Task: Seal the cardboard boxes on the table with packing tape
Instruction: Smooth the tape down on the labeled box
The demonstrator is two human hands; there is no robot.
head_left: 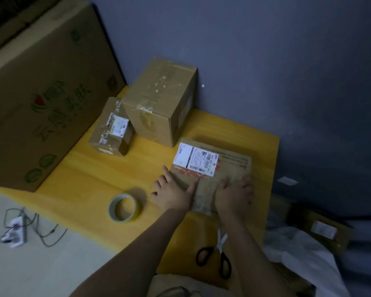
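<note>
Yellow counter (90, 168) bearing a flat labelled cardboard box (229, 166) toward its right edge. Both hands, left hand (174, 194) and right hand (234, 195), press flat-fingered on its near end, apparently smoothing tape. The next strip needs the packing tape roll (122, 207) lying just left.

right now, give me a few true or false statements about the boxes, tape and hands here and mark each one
1. The left hand and the right hand both rest on the flat labelled box. True.
2. The left hand holds the tape roll. False: the roll lies on the yellow table, to the left of that hand, untouched.
3. The scissors lie on the table by the right forearm. True.
4. The small box is stacked on top of the taller box. False: it stands beside the taller box, on the table.
</note>
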